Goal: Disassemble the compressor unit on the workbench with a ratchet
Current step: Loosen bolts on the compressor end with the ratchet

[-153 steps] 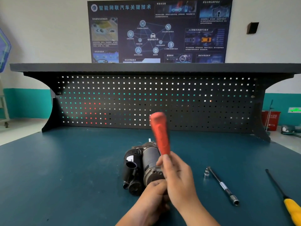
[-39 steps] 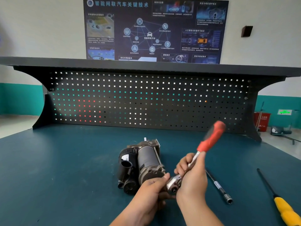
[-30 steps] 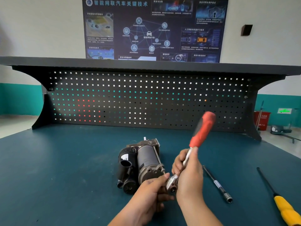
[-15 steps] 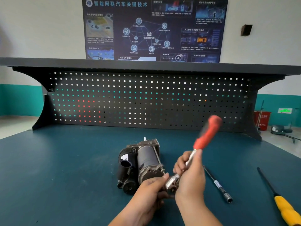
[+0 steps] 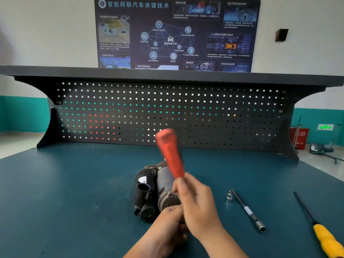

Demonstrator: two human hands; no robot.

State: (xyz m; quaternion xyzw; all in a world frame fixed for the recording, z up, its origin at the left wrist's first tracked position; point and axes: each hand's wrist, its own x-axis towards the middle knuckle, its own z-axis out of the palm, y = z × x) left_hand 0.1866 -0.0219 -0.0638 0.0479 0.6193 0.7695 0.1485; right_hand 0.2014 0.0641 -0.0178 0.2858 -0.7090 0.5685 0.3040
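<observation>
The compressor unit, a grey metal cylinder with black plastic parts, lies on the blue-green workbench. My right hand grips the ratchet by its shaft just below the red handle, which is blurred and leans up to the left over the unit. My left hand curls around the ratchet's head at the near end of the compressor. The head itself is hidden behind my hands.
An extension bar lies to the right with a small socket at its far end. A screwdriver with a yellow handle lies at the right edge. A dark pegboard backs the bench.
The red handle has swung from leaning right to leaning left over the compressor. My right hand moved left with it; my left hand stays at the ratchet head. The small socket has come into sight.
</observation>
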